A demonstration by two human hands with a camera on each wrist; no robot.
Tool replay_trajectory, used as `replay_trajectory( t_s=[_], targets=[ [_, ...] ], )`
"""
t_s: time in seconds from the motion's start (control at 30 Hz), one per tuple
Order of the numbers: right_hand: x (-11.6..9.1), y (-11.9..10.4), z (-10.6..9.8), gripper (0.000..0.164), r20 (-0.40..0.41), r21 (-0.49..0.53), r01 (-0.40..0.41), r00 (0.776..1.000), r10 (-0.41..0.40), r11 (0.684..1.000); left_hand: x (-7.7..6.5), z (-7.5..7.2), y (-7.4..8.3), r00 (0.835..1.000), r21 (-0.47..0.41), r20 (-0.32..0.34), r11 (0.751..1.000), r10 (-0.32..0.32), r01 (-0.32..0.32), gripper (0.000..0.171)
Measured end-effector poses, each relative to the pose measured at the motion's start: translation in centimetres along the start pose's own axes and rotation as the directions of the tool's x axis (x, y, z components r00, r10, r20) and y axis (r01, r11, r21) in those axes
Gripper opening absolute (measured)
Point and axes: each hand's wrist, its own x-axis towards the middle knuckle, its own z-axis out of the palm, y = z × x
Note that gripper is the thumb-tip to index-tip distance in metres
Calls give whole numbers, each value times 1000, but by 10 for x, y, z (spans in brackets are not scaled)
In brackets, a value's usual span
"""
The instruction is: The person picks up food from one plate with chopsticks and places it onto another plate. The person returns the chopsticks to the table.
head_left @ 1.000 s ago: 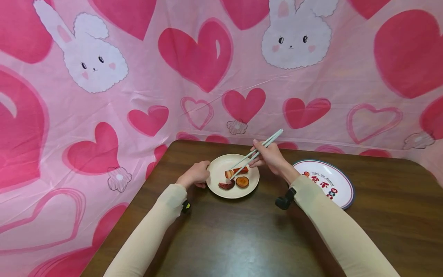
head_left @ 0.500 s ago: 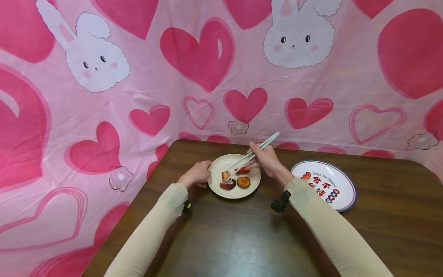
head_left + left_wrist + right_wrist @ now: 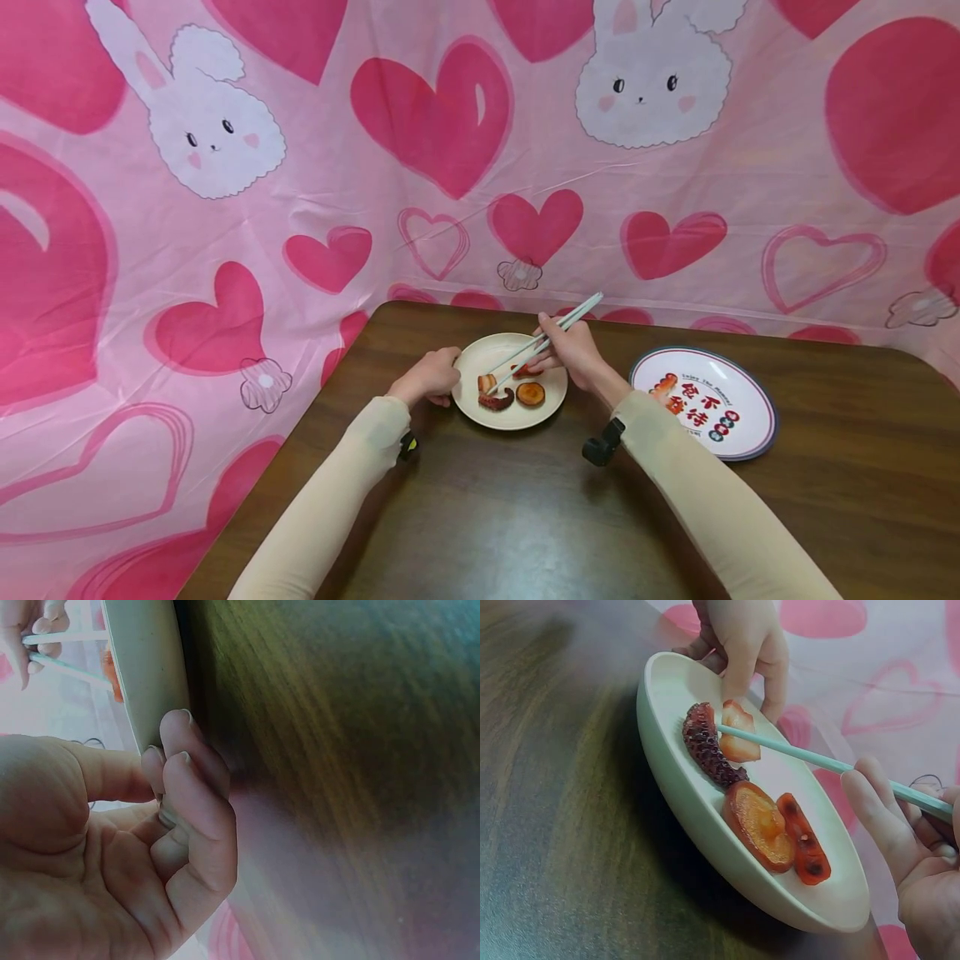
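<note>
My left hand (image 3: 429, 377) pinches the left rim of a cream plate (image 3: 468, 408), thumb above and fingers curled under the edge. A pair of pale green chopsticks (image 3: 579, 312) is held in my right hand (image 3: 573, 352) over the plate's right side. Their tips reach down to a layered, pork-belly-like piece (image 3: 739, 739). Against it lies a dark red octopus tentacle (image 3: 709, 746). Nearer the right side are a round brown slice (image 3: 757, 825) and a red strip with dark spots (image 3: 804, 840), partly covered by my right hand in the head view.
A white oval plate (image 3: 738, 417) with a blue rim and red printed characters stands to the right, carrying an orange piece (image 3: 665, 393); my right sleeve overlaps it. The brown wooden table (image 3: 480, 517) meets a pink heart-and-rabbit cloth (image 3: 450, 250) behind and at left.
My right hand and the chopsticks have moved a little left, and the pork-belly-like piece has shifted slightly left on the plate. The left hand keeps its hold on the rim.
</note>
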Motion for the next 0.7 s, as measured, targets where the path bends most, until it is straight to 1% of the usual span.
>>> replay_trajectory(
  t_s=[0.43,0.7],
  targets=[
    [0,5,4,54,-17,12,-12,1000,12,1000,-1,1,0,1000,-1,-1,1000,1,-1,30],
    [-1,5,7,55,-12,7,8,1000,-8,1000,0,0,0,1000,-1,0,1000,-16,16,37]
  ],
)
